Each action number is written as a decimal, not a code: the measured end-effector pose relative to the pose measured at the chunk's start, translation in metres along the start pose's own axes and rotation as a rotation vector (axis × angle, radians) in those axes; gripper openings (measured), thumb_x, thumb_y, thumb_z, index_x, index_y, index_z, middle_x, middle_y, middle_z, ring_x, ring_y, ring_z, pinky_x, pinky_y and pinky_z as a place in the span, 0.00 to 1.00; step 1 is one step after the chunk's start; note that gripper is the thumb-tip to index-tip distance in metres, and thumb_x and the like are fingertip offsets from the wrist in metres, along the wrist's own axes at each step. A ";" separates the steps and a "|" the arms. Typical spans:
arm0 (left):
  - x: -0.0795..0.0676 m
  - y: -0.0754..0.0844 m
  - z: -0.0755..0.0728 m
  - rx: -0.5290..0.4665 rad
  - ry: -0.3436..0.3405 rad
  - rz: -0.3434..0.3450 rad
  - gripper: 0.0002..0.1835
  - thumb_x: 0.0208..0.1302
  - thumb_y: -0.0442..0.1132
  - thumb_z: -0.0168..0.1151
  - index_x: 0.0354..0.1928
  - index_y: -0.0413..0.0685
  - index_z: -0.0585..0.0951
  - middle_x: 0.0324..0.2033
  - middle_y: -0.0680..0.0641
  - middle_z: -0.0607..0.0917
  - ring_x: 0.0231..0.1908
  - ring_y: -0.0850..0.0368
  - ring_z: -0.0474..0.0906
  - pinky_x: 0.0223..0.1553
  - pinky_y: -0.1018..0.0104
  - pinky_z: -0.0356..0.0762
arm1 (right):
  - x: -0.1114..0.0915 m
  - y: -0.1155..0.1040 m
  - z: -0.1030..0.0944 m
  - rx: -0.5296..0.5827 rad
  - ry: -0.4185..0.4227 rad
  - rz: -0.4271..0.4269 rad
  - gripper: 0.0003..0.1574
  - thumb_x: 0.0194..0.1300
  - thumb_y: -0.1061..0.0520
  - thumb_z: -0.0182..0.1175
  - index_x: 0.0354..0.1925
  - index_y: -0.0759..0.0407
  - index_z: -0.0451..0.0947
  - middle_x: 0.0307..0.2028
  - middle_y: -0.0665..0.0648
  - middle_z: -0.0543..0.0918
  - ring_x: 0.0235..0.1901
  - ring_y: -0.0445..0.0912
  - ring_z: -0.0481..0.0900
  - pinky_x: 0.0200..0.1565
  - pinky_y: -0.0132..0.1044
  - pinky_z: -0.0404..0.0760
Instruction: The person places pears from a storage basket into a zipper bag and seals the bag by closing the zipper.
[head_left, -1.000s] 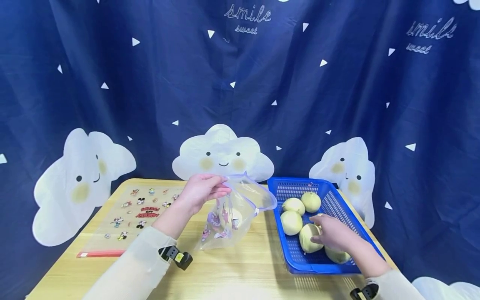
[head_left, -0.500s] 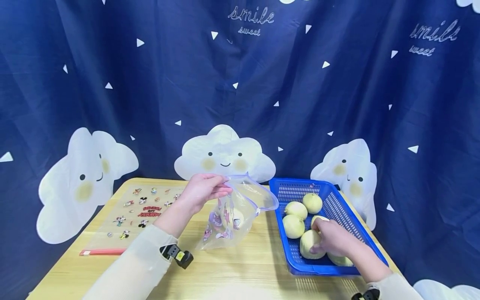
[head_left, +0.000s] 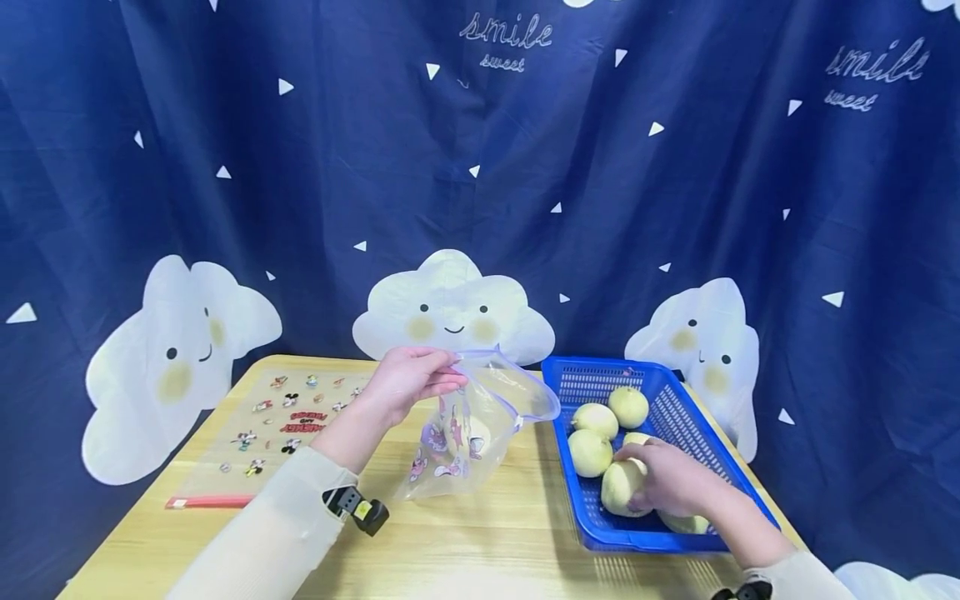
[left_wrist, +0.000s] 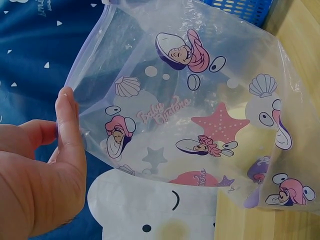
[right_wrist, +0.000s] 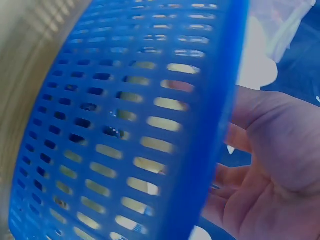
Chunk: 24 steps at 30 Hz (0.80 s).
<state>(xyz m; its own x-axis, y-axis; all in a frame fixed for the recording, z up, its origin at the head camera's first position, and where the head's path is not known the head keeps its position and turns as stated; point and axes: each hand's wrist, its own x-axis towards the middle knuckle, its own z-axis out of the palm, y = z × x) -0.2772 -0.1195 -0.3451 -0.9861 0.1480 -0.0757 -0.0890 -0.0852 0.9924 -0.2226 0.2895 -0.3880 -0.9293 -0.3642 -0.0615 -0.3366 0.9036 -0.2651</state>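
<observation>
Fruit (head_left: 619, 488) sat in the basket (head_left: 645, 542), near half, roundish, no clear long axis, toward the basket's left wall from the palm. Right hand (head_left: 675, 479), the nearer, had fingers and thumb part-closed round it. Bag (head_left: 427, 475) was left of the basket, mouth toward it, rim pinched by left hand (head_left: 408, 382).

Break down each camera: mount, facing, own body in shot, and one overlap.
Head: worn on the head, looks forward and down at the table, bag and basket; left grip, right grip and sleeves show.
Left wrist: on that wrist, faces the printed bag; left grip pinches its edge.
Right wrist: on that wrist, faces the basket's slotted wall, fruit behind; right grip shows, partly hidden.
Shared, head and left wrist: bag, left grip, curtain.
</observation>
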 end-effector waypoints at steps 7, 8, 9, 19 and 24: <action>0.001 0.002 0.000 0.000 0.006 -0.001 0.19 0.82 0.34 0.60 0.66 0.27 0.82 0.37 0.44 0.95 0.37 0.60 0.94 0.44 0.71 0.90 | 0.000 0.005 -0.018 0.077 0.109 0.034 0.43 0.57 0.47 0.85 0.66 0.62 0.83 0.50 0.62 0.89 0.46 0.53 0.84 0.43 0.49 0.83; 0.000 0.002 0.000 -0.002 0.006 -0.003 0.19 0.82 0.34 0.60 0.66 0.27 0.82 0.36 0.44 0.95 0.37 0.60 0.94 0.44 0.71 0.90 | 0.001 0.006 -0.019 0.099 0.133 0.045 0.44 0.59 0.45 0.84 0.67 0.63 0.82 0.50 0.63 0.89 0.46 0.54 0.85 0.42 0.48 0.83; 0.000 0.002 0.000 -0.003 0.005 -0.003 0.19 0.82 0.34 0.60 0.66 0.27 0.82 0.36 0.44 0.95 0.37 0.60 0.94 0.44 0.71 0.90 | 0.002 0.006 -0.019 0.126 0.158 0.058 0.45 0.61 0.44 0.83 0.68 0.65 0.81 0.51 0.64 0.89 0.46 0.54 0.86 0.42 0.47 0.84; 0.000 0.001 -0.001 -0.011 0.002 -0.008 0.21 0.82 0.34 0.60 0.68 0.26 0.80 0.36 0.45 0.94 0.36 0.61 0.94 0.44 0.71 0.90 | 0.012 -0.002 -0.029 0.535 0.263 0.193 0.53 0.73 0.33 0.71 0.83 0.55 0.67 0.71 0.70 0.80 0.64 0.60 0.85 0.56 0.44 0.88; -0.001 0.001 -0.003 0.038 0.004 -0.008 0.20 0.82 0.36 0.61 0.67 0.29 0.82 0.36 0.47 0.95 0.36 0.63 0.93 0.38 0.78 0.87 | 0.017 -0.018 -0.038 0.660 0.250 0.193 0.53 0.72 0.30 0.70 0.84 0.50 0.66 0.74 0.67 0.78 0.60 0.52 0.88 0.62 0.45 0.89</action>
<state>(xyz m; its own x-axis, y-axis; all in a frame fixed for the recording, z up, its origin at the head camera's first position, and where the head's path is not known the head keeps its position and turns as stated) -0.2770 -0.1231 -0.3446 -0.9859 0.1450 -0.0835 -0.0910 -0.0463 0.9948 -0.2387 0.2756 -0.3478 -0.9963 -0.0782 0.0350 -0.0747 0.5937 -0.8012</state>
